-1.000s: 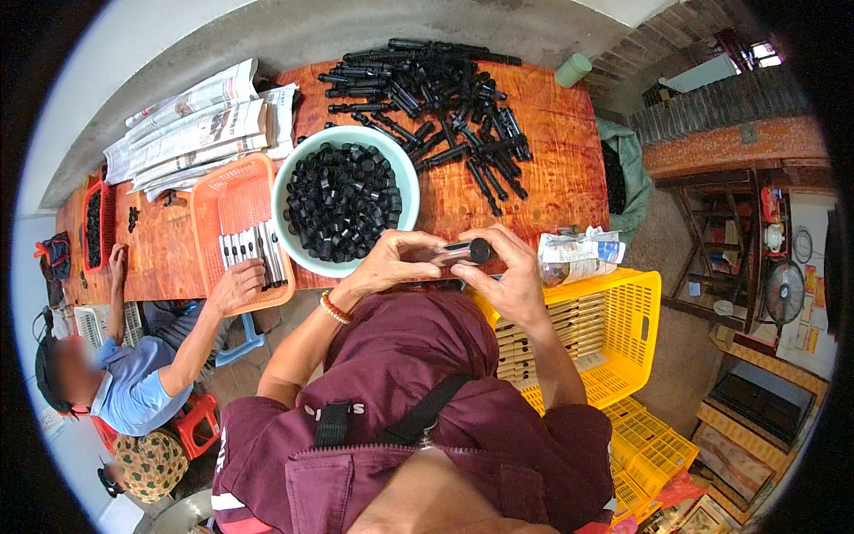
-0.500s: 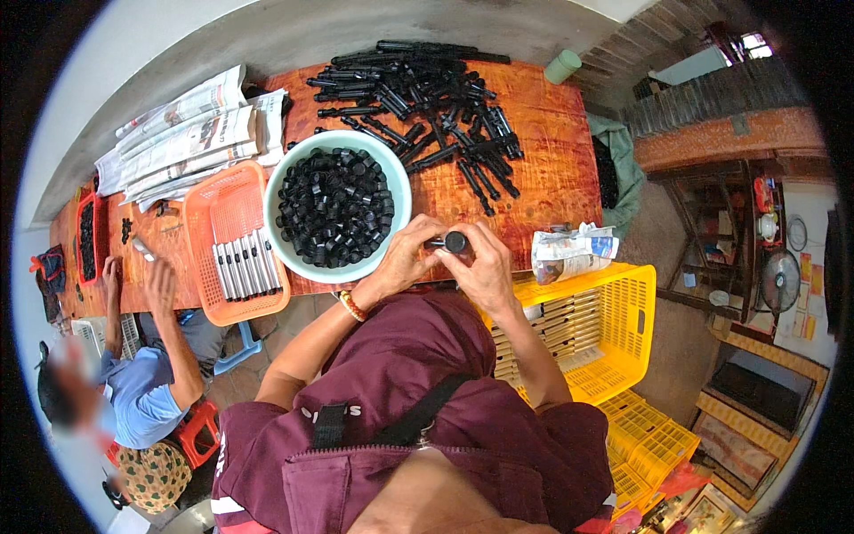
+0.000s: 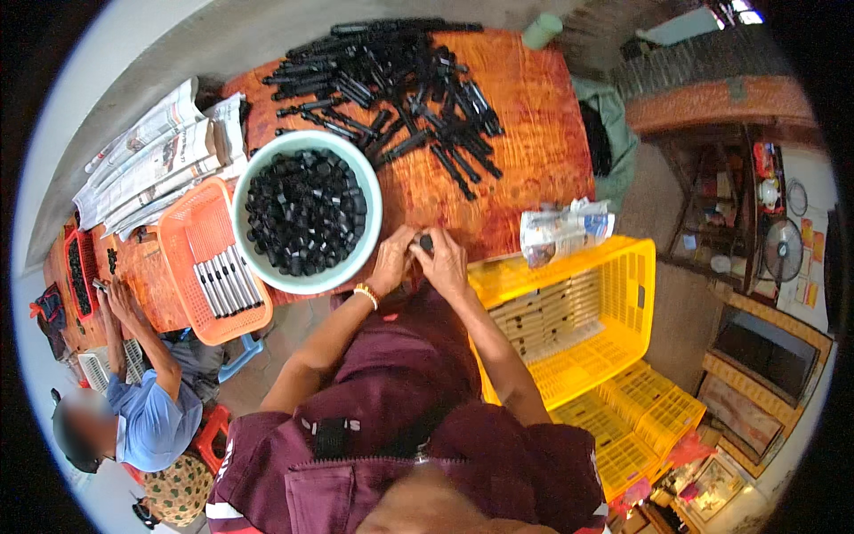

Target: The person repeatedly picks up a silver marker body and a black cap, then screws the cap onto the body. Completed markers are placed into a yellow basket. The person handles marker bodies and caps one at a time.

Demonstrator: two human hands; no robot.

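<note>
Close together at the table's near edge, my left hand (image 3: pixel 392 261) and my right hand (image 3: pixel 446 264) are both closed around one small black part. Its rounded end, a black cap (image 3: pixel 426 241), shows between the right thumb and fingers. My left fingers pinch the other side, which looks like a thin black tube mostly hidden by them. Left of my hands stands a pale green bowl (image 3: pixel 374 214) full of short black caps (image 3: pixel 307 212). Beyond, a loose heap of black tubes (image 3: pixel 382 84) covers the back of the table.
An orange basket (image 3: pixel 222 332) holds several silver tubes (image 3: pixel 227 283). Folded newspapers (image 3: pixel 156 165) lie behind it. At right are a wrapped paper bundle (image 3: pixel 565 233) and a yellow crate (image 3: pixel 636 294) with stacked tubes. A co-worker (image 3: pixel 160 418) sits at left.
My view has shifted, so the table things sit further left. My hands have drawn closer around the black part, and its cap has tilted. The co-worker's hands have come together near the red tray.
</note>
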